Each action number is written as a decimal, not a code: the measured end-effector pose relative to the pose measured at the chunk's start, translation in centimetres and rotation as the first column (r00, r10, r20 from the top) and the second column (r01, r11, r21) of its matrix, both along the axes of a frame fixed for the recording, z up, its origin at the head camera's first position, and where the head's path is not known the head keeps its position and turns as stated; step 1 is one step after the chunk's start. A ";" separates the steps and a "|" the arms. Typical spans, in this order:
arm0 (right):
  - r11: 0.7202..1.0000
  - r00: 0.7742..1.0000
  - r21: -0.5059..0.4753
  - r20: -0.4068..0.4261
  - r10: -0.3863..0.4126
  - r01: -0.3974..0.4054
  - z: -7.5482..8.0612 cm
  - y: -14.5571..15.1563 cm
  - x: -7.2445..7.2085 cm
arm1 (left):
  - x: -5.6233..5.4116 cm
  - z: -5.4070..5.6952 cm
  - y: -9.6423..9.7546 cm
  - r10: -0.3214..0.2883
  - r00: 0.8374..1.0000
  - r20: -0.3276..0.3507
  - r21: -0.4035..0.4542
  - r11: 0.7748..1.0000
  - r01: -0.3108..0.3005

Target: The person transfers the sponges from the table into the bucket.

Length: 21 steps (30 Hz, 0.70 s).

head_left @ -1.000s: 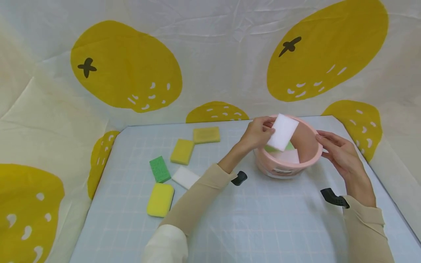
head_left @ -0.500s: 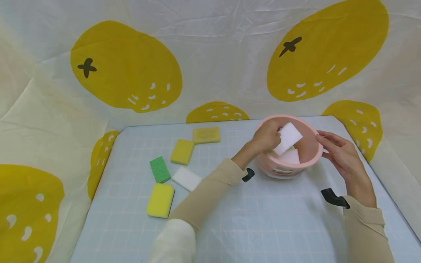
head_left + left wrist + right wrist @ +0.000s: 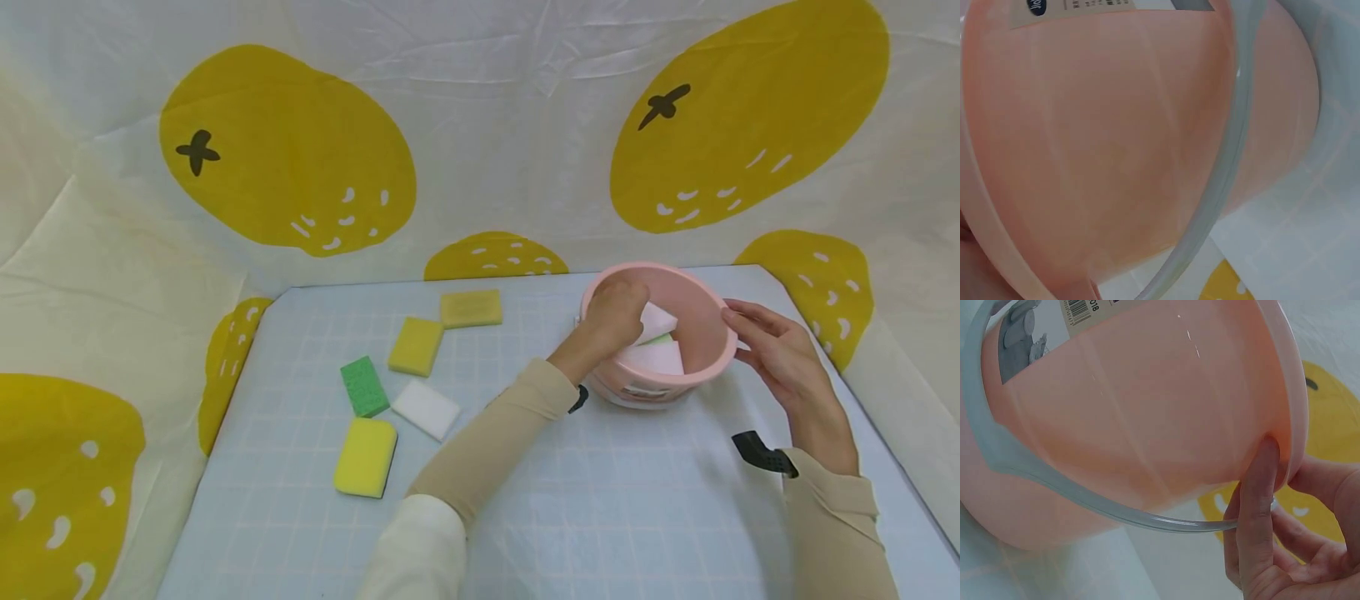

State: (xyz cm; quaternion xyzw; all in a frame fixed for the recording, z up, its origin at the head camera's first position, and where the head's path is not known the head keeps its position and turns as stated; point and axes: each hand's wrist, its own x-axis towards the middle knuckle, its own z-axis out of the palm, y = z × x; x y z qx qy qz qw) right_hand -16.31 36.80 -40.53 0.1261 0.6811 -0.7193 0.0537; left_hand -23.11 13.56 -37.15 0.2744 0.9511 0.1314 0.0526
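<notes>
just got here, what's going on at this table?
A person's left hand is down inside a pink bucket, holding a white sponge. The right hand pinches the bucket's rim. A second white sponge and a sliver of something green also show inside. Left of the bucket, on the table, lie three yellow sponges, a green sponge and another white one.

A hand could pass along the left edge of the surface [image 3: 255, 467], outside the sponges [image 3: 420, 407]; the left sleeve [image 3: 491, 442] crosses between these and the bucket [image 3: 693, 317] near the far right corner; the left hand [image 3: 617, 315] and a white sponge [image 3: 656, 323] block its left side, the right hand [image 3: 783, 350] its right rim; between left sleeve and right sleeve [image 3: 832, 525], the near surface lies free.
</notes>
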 end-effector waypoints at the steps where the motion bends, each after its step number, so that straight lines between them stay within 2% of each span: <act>1: 1.000 1.000 -0.002 0.000 0.001 -0.001 0.0 0.0 0.0 | 0.1 0.0 0.0 0.001 1.000 -0.001 -0.003 1.000 -0.001; 6: 1.000 1.000 0.009 -0.003 0.002 -0.002 0.0 0.0 0.0 | 0.4 -0.1 -0.1 0.011 1.000 0.011 0.041 0.999 -0.012; 12: 1.000 1.000 0.005 -0.019 0.005 -0.005 0.0 0.1 0.0 | 0.5 0.2 -0.6 -0.007 1.000 0.005 0.145 0.989 0.006; 15: 1.000 1.000 0.008 -0.019 0.000 0.000 0.0 0.0 0.0 | 0.7 0.3 -1.2 -0.030 0.999 -0.013 0.233 0.972 0.033; 18: 1.000 1.000 0.002 -0.018 -0.003 0.003 -0.1 0.0 0.0 | 0.9 0.3 -2.0 -0.045 0.999 -0.002 0.323 0.945 0.043; 21: 1.000 1.000 -0.010 -0.018 -0.006 0.005 0.0 -0.1 0.0 | 1.1 0.3 -2.5 -0.037 0.999 0.026 0.390 0.920 0.023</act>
